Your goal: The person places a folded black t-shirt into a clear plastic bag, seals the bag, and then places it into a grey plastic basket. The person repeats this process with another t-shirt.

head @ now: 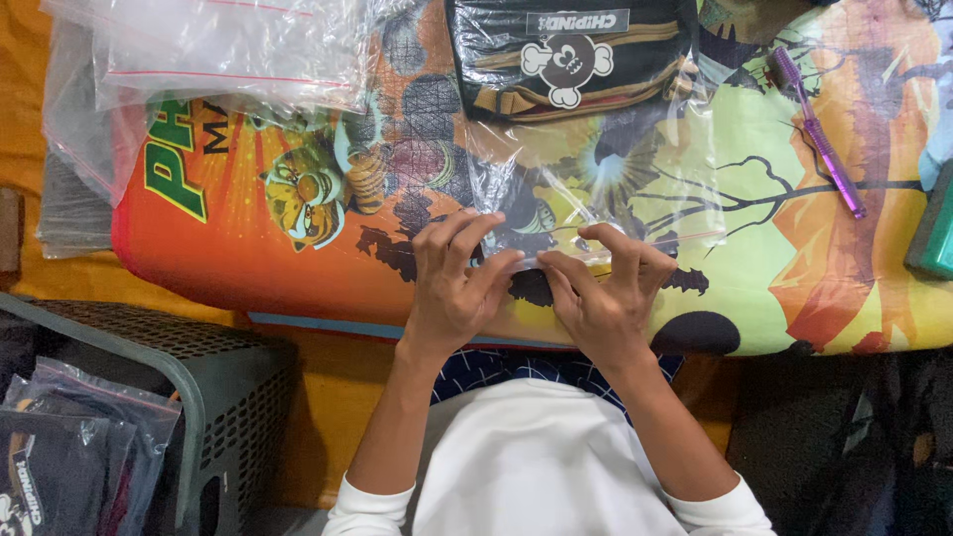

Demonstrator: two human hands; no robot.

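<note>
Head view, looking straight down: both hands meet at the near edge of a clear plastic zip bag [596, 189] that lies flat on a brightly printed cartoon board [298, 248], the kind that serves here as a counter. The left hand [452, 283] and the right hand [601, 293] have their fingertips pinched on the bag's sealing strip, thumbs underneath and fingers on top, side by side and nearly touching, which reads to me as pressing the closure shut along its length. Inside the bag, at its far end, sits a folded dark garment [566, 60] with tan stripes and a white cartoon print (kept well away from the strip, so it does not get caught).

At the far left a loose stack of empty clear bags [218, 50] with red seal lines overlaps the board's corner. A purple toothbrush-like tool [819, 134] lies to the right, well apart, and a green block [935, 233] pokes in at the right edge. Down at the lower left stands a grey mesh basket [199, 387] with bagged dark garments [69, 457] beside it. Nothing lies between the hands and the seal.
</note>
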